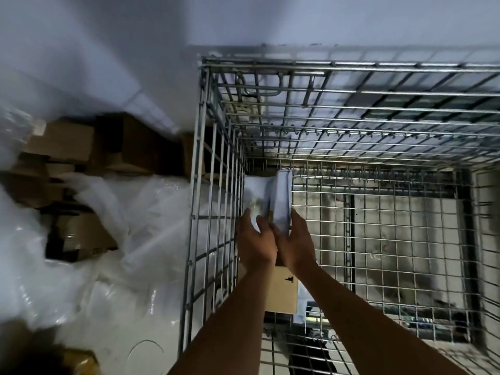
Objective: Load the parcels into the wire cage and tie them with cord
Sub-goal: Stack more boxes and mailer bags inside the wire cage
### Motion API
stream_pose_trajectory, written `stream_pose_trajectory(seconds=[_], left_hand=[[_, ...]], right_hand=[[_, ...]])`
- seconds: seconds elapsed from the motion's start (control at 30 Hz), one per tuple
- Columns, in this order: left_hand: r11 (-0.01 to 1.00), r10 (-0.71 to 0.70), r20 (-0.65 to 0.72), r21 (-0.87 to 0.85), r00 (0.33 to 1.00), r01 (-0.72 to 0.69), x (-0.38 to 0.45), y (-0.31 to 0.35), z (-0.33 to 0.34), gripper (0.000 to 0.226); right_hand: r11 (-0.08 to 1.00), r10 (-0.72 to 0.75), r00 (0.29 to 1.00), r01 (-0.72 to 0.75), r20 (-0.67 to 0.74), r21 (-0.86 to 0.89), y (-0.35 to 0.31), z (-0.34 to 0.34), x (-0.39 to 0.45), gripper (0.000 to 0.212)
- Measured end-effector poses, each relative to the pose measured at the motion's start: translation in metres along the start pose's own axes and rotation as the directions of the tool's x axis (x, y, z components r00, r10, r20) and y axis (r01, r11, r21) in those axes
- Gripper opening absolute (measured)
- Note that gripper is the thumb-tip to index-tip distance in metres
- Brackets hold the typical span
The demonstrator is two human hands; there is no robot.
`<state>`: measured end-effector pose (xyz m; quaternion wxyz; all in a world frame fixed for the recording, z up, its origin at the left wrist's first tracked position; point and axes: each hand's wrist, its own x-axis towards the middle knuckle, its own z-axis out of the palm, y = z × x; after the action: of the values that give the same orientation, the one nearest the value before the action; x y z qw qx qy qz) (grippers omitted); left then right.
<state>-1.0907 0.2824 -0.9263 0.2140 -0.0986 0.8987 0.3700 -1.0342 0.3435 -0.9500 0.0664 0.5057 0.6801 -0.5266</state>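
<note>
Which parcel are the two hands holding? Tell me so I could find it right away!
Look inside the big wire cage, at its left wall. Both hands, the left hand and the right hand, press a pale grey-white parcel standing on its edge. Unlike the flat brown cardboard box under the wrists and the soft white bag beside it, it is upright and slim.
</note>
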Motion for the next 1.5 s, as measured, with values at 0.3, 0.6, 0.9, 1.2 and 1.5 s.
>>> stream_pose_trajectory(seconds=[0.3, 0.6, 0.9, 1.2, 1.5], left_hand=[[0.993, -0.114, 0.073, -0.003, 0.991, 0.115, 0.005, -0.016, 0.006, 0.044], [0.981, -0.195, 0.097, 0.0, 0.976, 0.196, 0.0, -0.018, 0.003, 0.046], [0.996, -0.086, 0.254, 0.052, 0.963, 0.075, -0.028, 0.053, -0.031, 0.048], [0.939, 0.341, 0.278, -0.056, 0.898, -0.34, -0.08, 0.303, -0.209, 0.057], [0.806, 0.587, -0.06, -0.055, 0.807, -0.59, -0.129, 0.441, -0.546, 0.054]], right_hand=[[0.989, 0.144, 0.987, -0.14, -0.076, 0.049, 0.014, -0.015, 0.018, 0.101], [0.919, 0.301, 0.953, -0.294, 0.014, 0.264, 0.079, -0.021, 0.03, 0.121], [0.988, 0.144, 0.989, -0.144, -0.004, 0.054, -0.04, -0.072, -0.016, 0.066], [0.939, -0.266, 0.963, 0.246, -0.054, -0.239, -0.302, -0.22, -0.131, 0.065], [0.706, -0.596, 0.799, 0.566, 0.073, -0.425, -0.567, -0.243, -0.337, 0.079]])
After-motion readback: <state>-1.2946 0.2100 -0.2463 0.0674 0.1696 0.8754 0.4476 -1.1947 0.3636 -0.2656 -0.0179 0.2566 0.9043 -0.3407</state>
